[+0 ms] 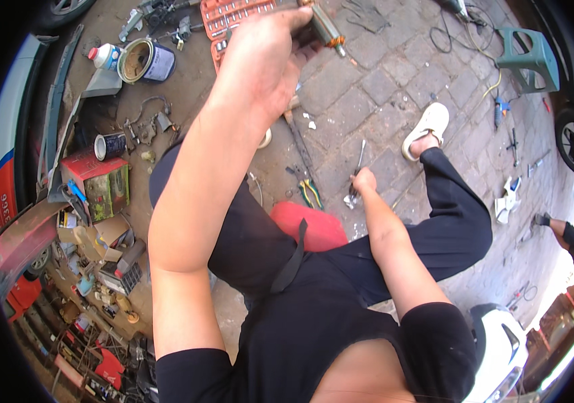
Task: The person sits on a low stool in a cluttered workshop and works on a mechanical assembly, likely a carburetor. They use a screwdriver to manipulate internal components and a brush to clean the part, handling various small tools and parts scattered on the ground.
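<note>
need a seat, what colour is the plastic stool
Dull green; the stool shows best in the head view.

On the floor (341, 101), pliers (304, 183) lie left of the screwdriver (361, 156) in the right grip (364, 180). Farther off is a socket case (208, 32), with a tin (161, 64) to its left; a stool (529, 62) stands far right.

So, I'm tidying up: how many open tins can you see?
2: a large tin beside the red-capped bottle, a smaller tin near the red-and-green box. More may be hidden.
</note>
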Demonstrator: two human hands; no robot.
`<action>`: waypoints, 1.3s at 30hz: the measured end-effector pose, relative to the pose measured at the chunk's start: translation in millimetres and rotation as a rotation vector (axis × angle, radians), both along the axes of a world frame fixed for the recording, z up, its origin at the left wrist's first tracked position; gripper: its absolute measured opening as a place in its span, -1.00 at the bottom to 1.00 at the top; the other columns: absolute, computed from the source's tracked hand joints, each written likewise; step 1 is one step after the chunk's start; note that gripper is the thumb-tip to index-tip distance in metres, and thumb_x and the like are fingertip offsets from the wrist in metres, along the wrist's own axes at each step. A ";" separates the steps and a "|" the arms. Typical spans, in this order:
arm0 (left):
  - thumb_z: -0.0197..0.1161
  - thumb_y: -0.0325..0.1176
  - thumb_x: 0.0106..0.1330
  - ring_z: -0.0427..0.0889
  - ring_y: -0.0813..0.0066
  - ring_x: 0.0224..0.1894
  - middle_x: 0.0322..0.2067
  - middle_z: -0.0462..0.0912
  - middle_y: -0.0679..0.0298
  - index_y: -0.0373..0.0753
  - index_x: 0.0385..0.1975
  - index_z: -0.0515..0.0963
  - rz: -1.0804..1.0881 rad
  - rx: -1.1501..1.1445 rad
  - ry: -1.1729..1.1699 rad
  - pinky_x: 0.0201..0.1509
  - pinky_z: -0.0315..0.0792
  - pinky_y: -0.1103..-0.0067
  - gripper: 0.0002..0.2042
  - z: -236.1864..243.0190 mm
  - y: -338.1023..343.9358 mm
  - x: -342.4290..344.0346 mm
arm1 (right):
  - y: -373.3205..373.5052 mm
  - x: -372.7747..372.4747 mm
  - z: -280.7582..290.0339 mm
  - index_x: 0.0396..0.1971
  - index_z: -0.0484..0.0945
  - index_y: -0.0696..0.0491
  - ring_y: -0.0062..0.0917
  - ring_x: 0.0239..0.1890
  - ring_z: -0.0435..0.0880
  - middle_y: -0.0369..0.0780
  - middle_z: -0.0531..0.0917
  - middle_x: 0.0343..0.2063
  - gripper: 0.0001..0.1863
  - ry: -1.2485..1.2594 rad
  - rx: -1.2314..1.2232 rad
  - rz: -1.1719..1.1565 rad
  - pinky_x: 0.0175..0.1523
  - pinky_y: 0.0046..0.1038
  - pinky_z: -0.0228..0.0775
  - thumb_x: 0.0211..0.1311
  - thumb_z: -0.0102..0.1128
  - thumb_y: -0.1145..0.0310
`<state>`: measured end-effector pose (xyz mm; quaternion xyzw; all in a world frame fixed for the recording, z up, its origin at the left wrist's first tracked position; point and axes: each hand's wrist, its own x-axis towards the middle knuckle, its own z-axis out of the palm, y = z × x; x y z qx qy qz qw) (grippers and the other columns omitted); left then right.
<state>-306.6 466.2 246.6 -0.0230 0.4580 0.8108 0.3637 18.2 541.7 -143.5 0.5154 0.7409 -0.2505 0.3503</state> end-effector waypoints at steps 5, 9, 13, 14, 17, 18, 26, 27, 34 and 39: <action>-0.08 -0.45 0.31 0.54 0.37 -0.23 -0.28 0.56 0.14 -0.44 -0.05 0.40 -0.078 -0.055 -0.033 -0.18 0.47 0.50 -0.71 4.7 -5.7 3.3 | 5.6 -21.9 17.5 -0.05 0.31 0.29 -0.11 -0.04 0.54 0.10 0.57 -0.18 -0.42 0.143 -0.003 -0.067 0.01 -0.24 0.40 0.04 0.22 0.18; -0.10 -0.48 0.30 0.53 0.41 -0.26 -0.23 0.54 0.09 -0.47 -0.01 0.38 -0.145 -0.040 0.065 -0.18 0.44 0.55 -0.69 12.9 -7.3 1.2 | 39.4 -83.6 60.3 -0.21 0.30 0.30 0.01 -0.17 0.55 0.15 0.56 -0.31 -0.52 0.671 0.244 -0.151 -0.07 -0.18 0.39 0.03 0.21 0.24; -0.08 -0.48 0.28 0.52 0.41 -0.27 -0.21 0.55 0.08 -0.48 0.00 0.37 -0.167 -0.016 0.125 -0.16 0.41 0.54 -0.68 26.4 0.9 12.4 | 96.7 -148.8 192.4 -0.27 0.30 0.20 0.02 -0.36 0.54 0.10 0.51 -0.46 -0.72 1.046 0.304 -0.086 -0.23 -0.13 0.35 0.11 0.08 0.34; -0.08 -0.48 0.28 0.52 0.40 -0.27 -0.21 0.55 0.07 -0.48 0.00 0.36 -0.182 -0.002 0.131 -0.16 0.40 0.53 -0.68 25.0 2.6 14.1 | 107.9 -155.8 226.2 -0.29 0.30 0.19 -0.02 -0.42 0.51 0.08 0.49 -0.48 -0.76 1.111 0.221 -0.068 -0.25 -0.16 0.34 0.13 0.03 0.37; -0.07 -0.47 0.27 0.51 0.40 -0.24 -0.16 0.53 0.08 -0.48 0.04 0.33 -0.236 0.017 0.151 -0.13 0.39 0.54 -0.65 22.6 2.2 15.1 | 113.6 -157.8 319.2 -0.34 0.32 0.19 -0.28 -0.55 0.46 -0.06 0.42 -0.54 -0.85 1.279 0.090 0.076 -0.39 -0.32 0.35 0.16 -0.07 0.42; -0.07 -0.47 0.27 0.51 0.41 -0.23 -0.15 0.53 0.08 -0.48 0.04 0.33 -0.242 0.018 0.156 -0.12 0.39 0.54 -0.65 23.7 1.3 15.9 | 103.7 -157.3 343.0 -0.34 0.34 0.18 -0.54 -0.61 0.42 -0.19 0.40 -0.58 -0.86 1.393 -0.042 0.001 -0.50 -0.47 0.30 0.17 -0.10 0.43; 0.06 -0.50 0.25 0.49 0.48 -0.15 -0.15 0.52 0.19 -0.45 0.06 0.34 -0.260 0.018 0.249 -0.03 0.36 0.58 -0.64 14.4 9.9 25.1 | 84.4 -124.9 382.0 -0.23 0.42 0.21 -0.50 -0.56 0.49 -0.20 0.47 -0.58 -0.77 1.212 -0.157 0.257 -0.42 -0.51 0.31 0.25 -0.03 0.35; 0.07 -0.49 0.26 0.49 0.49 -0.14 -0.15 0.52 0.20 -0.45 0.05 0.34 -0.278 -0.003 0.277 -0.02 0.35 0.59 -0.64 11.1 8.3 24.6 | 81.4 -126.9 383.0 -0.23 0.43 0.22 -0.43 -0.52 0.52 -0.14 0.49 -0.56 -0.76 1.190 -0.132 0.305 -0.38 -0.48 0.34 0.26 0.01 0.33; 0.12 -0.48 0.24 0.51 0.49 -0.14 -0.14 0.52 0.22 -0.46 0.06 0.34 -0.226 -0.110 0.291 0.00 0.33 0.58 -0.62 12.9 12.2 30.6 | 85.7 -119.8 377.2 -0.20 0.48 0.24 -0.39 -0.51 0.58 -0.08 0.55 -0.54 -0.72 1.247 0.032 0.318 -0.38 -0.48 0.37 0.20 0.13 0.35; 0.11 -0.47 0.25 0.51 0.52 -0.17 -0.15 0.52 0.23 -0.45 0.07 0.34 -0.275 -0.196 0.398 -0.01 0.33 0.60 -0.61 11.7 14.9 31.2 | 90.9 -117.2 390.0 -0.21 0.50 0.26 -0.52 -0.57 0.56 -0.14 0.55 -0.62 -0.73 1.201 -0.078 0.243 -0.42 -0.53 0.36 0.21 0.13 0.35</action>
